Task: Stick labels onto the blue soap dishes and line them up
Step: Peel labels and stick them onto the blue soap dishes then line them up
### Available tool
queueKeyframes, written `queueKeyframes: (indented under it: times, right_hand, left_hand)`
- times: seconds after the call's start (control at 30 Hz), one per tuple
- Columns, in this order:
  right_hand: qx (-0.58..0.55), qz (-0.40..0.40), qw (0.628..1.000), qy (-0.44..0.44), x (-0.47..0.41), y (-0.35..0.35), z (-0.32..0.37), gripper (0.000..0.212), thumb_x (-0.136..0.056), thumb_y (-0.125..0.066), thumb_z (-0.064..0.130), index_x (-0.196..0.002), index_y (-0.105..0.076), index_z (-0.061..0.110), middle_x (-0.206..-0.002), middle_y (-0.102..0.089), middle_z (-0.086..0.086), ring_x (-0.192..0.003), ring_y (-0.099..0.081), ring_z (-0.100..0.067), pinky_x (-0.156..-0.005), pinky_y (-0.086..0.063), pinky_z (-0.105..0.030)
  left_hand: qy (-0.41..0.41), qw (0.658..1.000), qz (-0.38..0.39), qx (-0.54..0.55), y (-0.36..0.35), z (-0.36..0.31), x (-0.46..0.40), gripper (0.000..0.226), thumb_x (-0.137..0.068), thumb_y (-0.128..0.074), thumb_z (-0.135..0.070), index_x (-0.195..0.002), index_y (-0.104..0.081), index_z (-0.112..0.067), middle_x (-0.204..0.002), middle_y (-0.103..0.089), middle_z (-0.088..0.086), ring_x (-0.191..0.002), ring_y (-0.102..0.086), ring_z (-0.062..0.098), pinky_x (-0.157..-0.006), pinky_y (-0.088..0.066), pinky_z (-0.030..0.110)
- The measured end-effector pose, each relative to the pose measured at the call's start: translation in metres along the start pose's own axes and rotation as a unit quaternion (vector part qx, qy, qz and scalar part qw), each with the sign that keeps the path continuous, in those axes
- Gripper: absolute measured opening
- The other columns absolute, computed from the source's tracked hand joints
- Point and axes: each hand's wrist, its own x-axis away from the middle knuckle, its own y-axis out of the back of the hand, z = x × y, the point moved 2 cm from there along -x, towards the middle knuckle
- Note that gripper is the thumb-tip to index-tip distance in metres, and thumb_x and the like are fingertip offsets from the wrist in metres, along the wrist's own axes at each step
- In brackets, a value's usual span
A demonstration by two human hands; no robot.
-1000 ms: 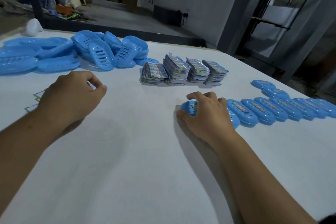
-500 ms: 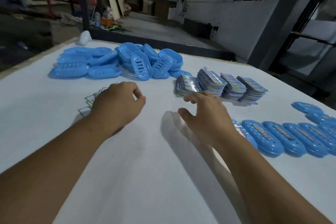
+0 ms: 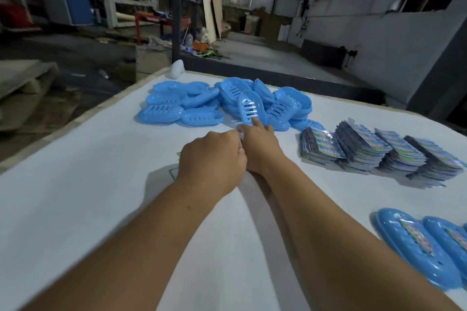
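Seen from the head camera, two bare forearms reach forward over a white bench [image 3: 75, 209]. The right hand [image 3: 260, 149] stretches toward a loose heap of unlabelled blue soap dishes [image 3: 227, 106] near the far left corner of the bench. Its forefinger is extended and touches the lower rim of one slotted dish [image 3: 249, 108] that stands tilted on edge at the front of the heap; the other fingers are hidden, so I cannot tell whether the dish is gripped. The left hand [image 3: 214, 161] sits just beside the right wrist, fingers curled under in a loose fist. It seems to pinch something small and pale at its fingertips, possibly a label, but blur leaves this uncertain. Thin clear sheets [image 3: 174, 171] peek out beneath it.

Four stacks of colourful printed labels [image 3: 379, 154] stand toward the far right edge. At the near right edge lie labelled dishes [image 3: 414, 242], side by side in a row.

Judging by this, the step in hand is fetching a fresh dish from the heap. The next move calls for closing the right fingers on that tilted dish and drawing it toward the bench's near edge without toppling its neighbours, then pressing a label on.
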Motion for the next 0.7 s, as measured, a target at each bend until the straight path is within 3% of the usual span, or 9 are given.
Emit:
queueKeyframes:
  times: [0.23, 0.37, 0.47, 0.53, 0.6, 0.7]
  right_hand:
    - [0.017, 0.02, 0.999, -0.046, -0.014, -0.002, 0.001, 0.035, -0.099, -0.047, 0.032, -0.127, -0.057, 0.014, -0.155, -0.034, -0.005, -0.127, -0.034, -0.038, -0.089, -0.029, -0.043]
    - [-0.03, -0.145, 0.986, -0.074, 0.004, 0.011, -0.001, 0.03, -0.101, -0.049, 0.031, -0.12, -0.066, 0.015, -0.135, -0.056, -0.005, -0.12, -0.043, -0.033, -0.089, -0.035, -0.041]
    - [-0.125, -0.26, 0.957, -0.037, 0.027, 0.023, -0.008, 0.025, -0.097, -0.057, 0.019, -0.118, -0.07, 0.022, -0.125, -0.065, -0.002, -0.114, -0.054, -0.024, -0.093, -0.041, -0.035]
    - [-0.229, -0.26, 0.938, -0.006, 0.042, 0.024, -0.013, 0.027, -0.096, -0.059, 0.012, -0.12, -0.066, 0.023, -0.123, -0.065, 0.004, -0.106, -0.057, -0.01, -0.088, -0.042, -0.02]
    - [-0.298, -0.245, 0.923, 0.002, 0.056, 0.023, -0.019, 0.031, -0.099, -0.057, 0.012, -0.125, -0.06, 0.028, -0.119, -0.062, 0.014, -0.095, -0.056, 0.005, -0.08, -0.039, -0.004]
    - [-0.399, -0.248, 0.883, 0.0, 0.073, 0.026, -0.028, 0.03, -0.1, -0.058, 0.012, -0.12, -0.061, 0.034, -0.111, -0.06, 0.024, -0.089, -0.058, 0.011, -0.074, -0.043, -0.004]
  left_hand:
    - [-0.002, 1.0, -0.022, -0.02, -0.001, 0.002, -0.002, 0.021, -0.1, -0.045, -0.039, -0.104, -0.06, -0.024, -0.094, -0.068, 0.002, -0.075, -0.052, 0.024, -0.067, -0.039, 0.033]
    - [-0.003, 1.0, -0.025, -0.014, -0.001, 0.005, 0.0, 0.019, -0.099, -0.048, -0.038, -0.105, -0.06, -0.026, -0.096, -0.069, 0.0, -0.078, -0.057, 0.025, -0.069, -0.044, 0.034]
    - [-0.006, 0.999, -0.04, 0.009, -0.003, 0.006, -0.003, 0.017, -0.096, -0.058, -0.037, -0.11, -0.055, -0.029, -0.106, -0.062, -0.003, -0.085, -0.062, 0.022, -0.07, -0.049, 0.034]
    - [-0.01, 0.999, -0.046, 0.015, -0.006, 0.007, -0.005, 0.035, -0.091, -0.068, -0.033, -0.121, -0.05, -0.031, -0.115, -0.054, -0.002, -0.09, -0.06, 0.019, -0.073, -0.054, 0.034]
    - [-0.043, 0.997, -0.058, 0.023, -0.011, 0.007, -0.006, 0.057, -0.087, -0.073, -0.03, -0.135, -0.043, -0.032, -0.128, -0.048, -0.001, -0.107, -0.058, 0.02, -0.084, -0.055, 0.036]
    - [-0.105, 0.993, -0.051, 0.026, -0.013, 0.005, -0.004, 0.086, -0.082, -0.079, -0.041, -0.151, -0.028, -0.033, -0.15, -0.034, -0.005, -0.13, -0.043, 0.02, -0.103, -0.045, 0.038]
